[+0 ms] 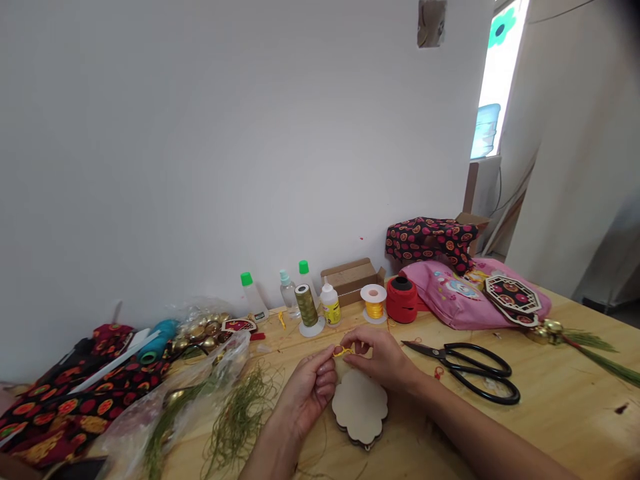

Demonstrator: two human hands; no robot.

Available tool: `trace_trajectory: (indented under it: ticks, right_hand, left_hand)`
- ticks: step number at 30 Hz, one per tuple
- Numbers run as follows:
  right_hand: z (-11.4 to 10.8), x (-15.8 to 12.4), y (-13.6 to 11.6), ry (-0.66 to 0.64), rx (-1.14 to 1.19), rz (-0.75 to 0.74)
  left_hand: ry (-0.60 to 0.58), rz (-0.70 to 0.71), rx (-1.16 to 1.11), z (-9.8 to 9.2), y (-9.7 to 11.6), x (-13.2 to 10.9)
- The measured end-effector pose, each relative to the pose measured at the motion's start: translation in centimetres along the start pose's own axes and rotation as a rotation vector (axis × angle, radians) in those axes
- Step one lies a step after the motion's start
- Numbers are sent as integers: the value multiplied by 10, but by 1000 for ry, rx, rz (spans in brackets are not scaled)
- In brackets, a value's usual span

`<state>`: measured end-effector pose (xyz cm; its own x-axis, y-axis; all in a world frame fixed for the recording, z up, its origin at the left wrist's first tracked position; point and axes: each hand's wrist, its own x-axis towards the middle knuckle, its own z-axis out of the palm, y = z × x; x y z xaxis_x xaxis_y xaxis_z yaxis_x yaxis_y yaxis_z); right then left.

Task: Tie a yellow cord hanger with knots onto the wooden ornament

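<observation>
Between my two hands a short yellow cord [343, 352] is stretched just above the top of a scalloped wooden plaque [360, 407]. My left hand [316, 383] pinches one end of the cord, its other fingers curled in. From the right, the thumb and fingers of my right hand [375, 357] close on the cord's other side. The plaque lies on the wooden table, pale face up, with a tiny loop at its lower edge. Whether the cord is tied to the plaque's upper end is hidden by my fingers.
Black-handled scissors [470, 367] lie to the right. Behind stand a yellow cord spool [374, 305], a red thread cone [402, 300], a glue bottle [330, 305] and a green thread cone [306, 305]. Green strands [240, 413] and patterned fabric [100, 393] lie left; a pink bag [450, 293] sits back right.
</observation>
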<state>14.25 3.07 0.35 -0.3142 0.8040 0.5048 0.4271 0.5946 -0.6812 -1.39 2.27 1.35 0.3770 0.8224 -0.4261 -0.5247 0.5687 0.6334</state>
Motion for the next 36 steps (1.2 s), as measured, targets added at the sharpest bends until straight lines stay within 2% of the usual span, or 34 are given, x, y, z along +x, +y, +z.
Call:
trace_trajectory:
  ticks: [5,11,14,18,21,24,28,32,36]
  right_hand:
    - [1,2,3,6,75,150]
    - [4,4,6,47,146,208]
    - [5,4,7,58,205,208]
    - [6,5,8,38,287,191]
    - [5,4,6,27,323,171]
    - [2,2,3,23,213,113]
    - [-4,1,-1,52,-56,-51]
    - [-7,2,-1,89,-202,-162]
    - [-8,2,-2,69,-294,-210]
  left_hand:
    - [49,51,16,0,4,-3]
    - [112,124,122,1,5,-5]
    - [119,177,265,2,3,-4]
    - [90,347,521,3,-2,-2]
    - [74,424,637,5,-4,0]
    - [136,480,711,7,-1,-1]
    - [219,417,738,11,2,-6]
    - [176,401,735,12,1,-7]
    - [150,427,748,11,-4,-5]
